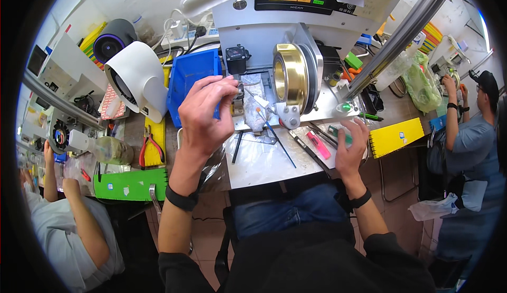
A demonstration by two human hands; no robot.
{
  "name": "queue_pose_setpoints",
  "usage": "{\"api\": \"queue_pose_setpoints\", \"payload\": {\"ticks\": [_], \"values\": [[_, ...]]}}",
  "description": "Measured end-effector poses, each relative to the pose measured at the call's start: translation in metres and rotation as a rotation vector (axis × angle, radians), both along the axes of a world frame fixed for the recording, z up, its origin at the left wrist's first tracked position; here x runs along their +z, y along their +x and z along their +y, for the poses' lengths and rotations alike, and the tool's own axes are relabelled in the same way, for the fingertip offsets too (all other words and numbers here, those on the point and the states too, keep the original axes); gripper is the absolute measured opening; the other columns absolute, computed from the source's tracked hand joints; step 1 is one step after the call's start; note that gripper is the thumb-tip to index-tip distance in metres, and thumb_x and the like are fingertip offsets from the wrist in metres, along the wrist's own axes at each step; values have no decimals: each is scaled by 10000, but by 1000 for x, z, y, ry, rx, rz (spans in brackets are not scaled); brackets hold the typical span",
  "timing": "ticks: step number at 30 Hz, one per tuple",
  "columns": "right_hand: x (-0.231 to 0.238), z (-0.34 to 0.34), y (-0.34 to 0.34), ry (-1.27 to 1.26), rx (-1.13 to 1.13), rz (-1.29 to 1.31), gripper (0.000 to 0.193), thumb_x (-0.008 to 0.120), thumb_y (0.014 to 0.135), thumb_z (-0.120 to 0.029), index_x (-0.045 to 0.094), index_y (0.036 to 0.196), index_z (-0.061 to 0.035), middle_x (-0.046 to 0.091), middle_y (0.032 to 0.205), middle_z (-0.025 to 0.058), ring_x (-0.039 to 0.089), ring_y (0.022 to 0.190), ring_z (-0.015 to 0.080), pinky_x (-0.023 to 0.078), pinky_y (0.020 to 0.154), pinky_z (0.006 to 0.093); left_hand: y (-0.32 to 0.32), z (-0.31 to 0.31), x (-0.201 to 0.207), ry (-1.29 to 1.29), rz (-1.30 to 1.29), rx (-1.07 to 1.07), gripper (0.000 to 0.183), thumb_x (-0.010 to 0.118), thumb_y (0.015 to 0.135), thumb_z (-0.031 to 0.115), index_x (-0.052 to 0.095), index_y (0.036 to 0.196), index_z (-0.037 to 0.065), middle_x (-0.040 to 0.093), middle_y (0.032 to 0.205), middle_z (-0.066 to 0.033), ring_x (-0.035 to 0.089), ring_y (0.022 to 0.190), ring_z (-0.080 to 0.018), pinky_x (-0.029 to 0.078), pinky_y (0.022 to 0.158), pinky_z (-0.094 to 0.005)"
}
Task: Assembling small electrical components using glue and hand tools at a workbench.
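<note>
My left hand is raised beside the gold-coloured ring of the bench machine. Its fingertips are pinched together at a small dark metal piece, mostly hidden, whose kind I cannot make out. Lower and to the right, my right hand hovers at the edge of the white work surface, thumb and fingers apart, nothing visible in its grasp. Close to its thumb lie a small green item, a pink highlighter and a dark pen-like tool. A thin blue brush lies between my hands.
Behind my left hand stands a blue bin, with a white fan-like device further left. Red-handled pliers rest on a yellow strip. A metal post slants up at right. Co-workers sit on both sides.
</note>
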State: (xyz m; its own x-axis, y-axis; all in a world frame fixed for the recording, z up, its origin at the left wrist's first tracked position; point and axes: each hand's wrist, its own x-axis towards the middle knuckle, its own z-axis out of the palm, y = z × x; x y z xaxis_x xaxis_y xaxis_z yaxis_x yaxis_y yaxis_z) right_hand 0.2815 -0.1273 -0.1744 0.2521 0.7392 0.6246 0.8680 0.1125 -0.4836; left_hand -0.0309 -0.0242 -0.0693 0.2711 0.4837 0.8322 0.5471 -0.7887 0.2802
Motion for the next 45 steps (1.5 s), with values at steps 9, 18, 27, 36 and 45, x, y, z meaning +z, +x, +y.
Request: {"api": "queue_pose_setpoints", "payload": {"ticks": [9,18,27,36,45], "values": [[0,1,-2,-12,1,1,155,614,865,-6,665,1011,-10,661,1025,122,493,1196,344,377,1021,429,2,-1,-1,2,-8,11,154,671,765,-117,658,853,10,737,934,-112,707,951,-280,533,897,-365],[4,2,-3,-15,19,2,141,615,862,-1,662,995,-5,658,1012,123,502,1185,343,386,1012,424,1,-1,-1,-20,-24,20,169,662,755,-126,657,855,10,736,926,-107,704,974,-280,531,909,-365],[2,1,0,-20,8,2,172,638,868,-10,663,1039,-14,660,1070,123,510,1182,343,375,1020,425,-1,4,-3,-162,-111,92,69,668,816,11,665,869,55,739,947,-72,682,1015,-273,451,973,-380],[98,-32,-38,2,477,171,218,641,878,-32,650,1091,13,645,1089,163,624,962,289,499,834,375,5,3,8,-246,-159,85,80,678,802,21,646,873,40,682,1154,-120,604,1094,-297,439,969,-384],[131,28,-150,-735,781,1486,310,472,1035,-251,575,1184,2,592,1072,75,592,822,134,496,694,279,16,-14,11,-206,-149,138,109,713,781,32,668,878,54,568,1114,-112,549,1033,-303,445,903,-391]]}}
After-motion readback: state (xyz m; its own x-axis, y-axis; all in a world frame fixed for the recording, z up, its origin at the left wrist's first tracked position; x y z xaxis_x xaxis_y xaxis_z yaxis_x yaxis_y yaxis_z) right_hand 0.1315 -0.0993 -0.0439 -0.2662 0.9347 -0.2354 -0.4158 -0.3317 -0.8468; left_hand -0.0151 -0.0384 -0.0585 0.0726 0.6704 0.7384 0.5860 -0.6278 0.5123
